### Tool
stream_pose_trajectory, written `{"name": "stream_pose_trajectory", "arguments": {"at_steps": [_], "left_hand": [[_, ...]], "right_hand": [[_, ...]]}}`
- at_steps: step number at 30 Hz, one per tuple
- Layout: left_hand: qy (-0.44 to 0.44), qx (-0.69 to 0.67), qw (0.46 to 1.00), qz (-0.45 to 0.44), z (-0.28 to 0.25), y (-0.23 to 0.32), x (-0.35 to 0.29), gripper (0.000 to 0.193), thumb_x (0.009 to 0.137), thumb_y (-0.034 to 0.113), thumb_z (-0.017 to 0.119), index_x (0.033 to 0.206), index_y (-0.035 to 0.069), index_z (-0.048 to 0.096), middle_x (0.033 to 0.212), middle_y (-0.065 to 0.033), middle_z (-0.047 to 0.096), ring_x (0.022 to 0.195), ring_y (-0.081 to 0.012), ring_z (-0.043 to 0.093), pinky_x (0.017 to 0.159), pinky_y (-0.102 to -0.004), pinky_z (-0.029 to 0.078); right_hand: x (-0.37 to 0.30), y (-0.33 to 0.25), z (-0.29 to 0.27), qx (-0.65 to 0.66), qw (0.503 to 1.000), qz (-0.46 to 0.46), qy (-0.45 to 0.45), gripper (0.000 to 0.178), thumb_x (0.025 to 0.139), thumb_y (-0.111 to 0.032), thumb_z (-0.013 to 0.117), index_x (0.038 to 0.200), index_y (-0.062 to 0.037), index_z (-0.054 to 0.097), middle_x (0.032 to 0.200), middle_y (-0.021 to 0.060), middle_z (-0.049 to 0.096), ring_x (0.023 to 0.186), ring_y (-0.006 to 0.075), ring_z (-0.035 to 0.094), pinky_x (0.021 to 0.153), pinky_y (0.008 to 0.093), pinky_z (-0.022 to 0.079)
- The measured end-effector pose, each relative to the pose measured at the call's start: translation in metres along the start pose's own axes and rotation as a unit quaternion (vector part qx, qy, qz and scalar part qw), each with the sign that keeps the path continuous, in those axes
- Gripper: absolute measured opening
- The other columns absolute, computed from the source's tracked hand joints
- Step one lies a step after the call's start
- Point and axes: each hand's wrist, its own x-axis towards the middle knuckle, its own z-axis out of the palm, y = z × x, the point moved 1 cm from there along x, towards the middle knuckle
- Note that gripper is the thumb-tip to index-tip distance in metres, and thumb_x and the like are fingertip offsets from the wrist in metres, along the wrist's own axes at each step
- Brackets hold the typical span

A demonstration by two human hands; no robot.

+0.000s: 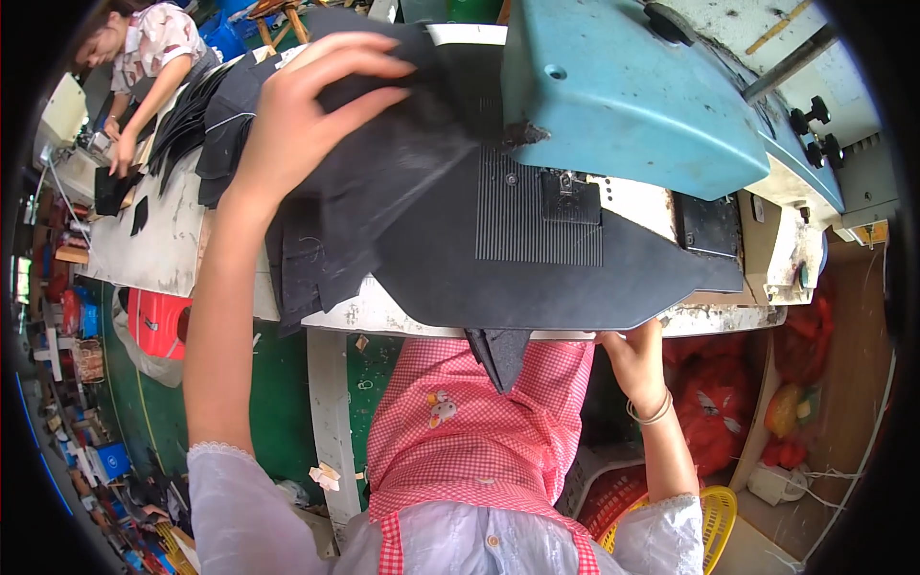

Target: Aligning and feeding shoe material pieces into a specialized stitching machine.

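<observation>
My left hand [309,107] is raised over a thin black sheet [398,177], its fingers and thumb apart, with the fingertips against the dark material. The sheet is a little smeared by motion. Beneath it, a large black panel with angled corners [537,295] lies across the machine bed, close to the ribbed plate [541,237]. My right hand [637,364] is at the front edge of the table, touching or just under the panel's edge. Its fingertips are hidden there. A folded black piece [500,356] hangs over the edge above my lap.
A blue machine housing [632,105] overhangs the bed at the right. Black pieces [230,120] are piled along the table at the left. Beyond them, a person [158,57] works at another machine. Red bags [709,407] and a yellow basket [719,527] are below at the right.
</observation>
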Motion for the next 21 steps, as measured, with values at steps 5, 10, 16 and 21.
{"name": "stream_pose_trajectory", "arguments": {"at_steps": [5,10,16,21], "left_hand": [[-0.002,-0.057,0.978,-0.201,-0.016,-0.04,-0.116,0.028,0.085,0.008,0.078,0.112,0.011,0.075,0.128,-0.0107,0.067,0.126,-0.0273,0.06,0.109,-0.0381,0.043],[0.071,0.099,0.972,-0.201,0.003,0.029,-0.16,0.027,0.086,0.012,0.075,0.113,0.01,0.071,0.117,-0.0113,0.061,0.109,-0.0306,0.058,0.097,-0.0405,0.048],[-0.018,-0.633,0.625,-0.457,0.029,0.147,-0.176,0.074,0.098,0.012,0.068,0.159,0.005,0.026,0.16,-0.0108,0.034,0.134,-0.0204,0.049,0.111,-0.0372,0.044],[0.087,-0.465,0.858,-0.198,-0.006,0.173,-0.184,0.048,0.082,-0.003,0.079,0.127,0.001,0.063,0.141,-0.0186,0.054,0.13,-0.0285,0.056,0.11,-0.0397,0.046]], "right_hand": [[0.021,0.026,0.017,-0.083,0.992,-0.081,0.046,0.011,0.091,0.001,0.061,0.099,0.0027,0.067,0.09,0.0107,0.069,0.089,0.0175,0.066,0.077,0.0325,0.052],[0.009,-0.003,0.029,0.148,0.982,0.077,-0.083,0.014,0.092,0.0,0.061,0.104,0.0003,0.068,0.089,0.002,0.066,0.077,0.0129,0.058,0.066,0.0278,0.047],[-0.023,-0.076,0.043,-0.017,0.891,-0.014,-0.453,0.029,0.097,-0.005,0.065,0.125,-0.0042,0.063,0.092,0.0111,0.07,0.081,0.0204,0.069,0.075,0.0348,0.054],[-0.031,-0.101,0.037,-0.079,0.887,-0.18,-0.419,0.032,0.084,0.003,0.069,0.115,-0.002,0.066,0.083,0.016,0.066,0.069,0.0329,0.067,0.063,0.0405,0.053]]}}
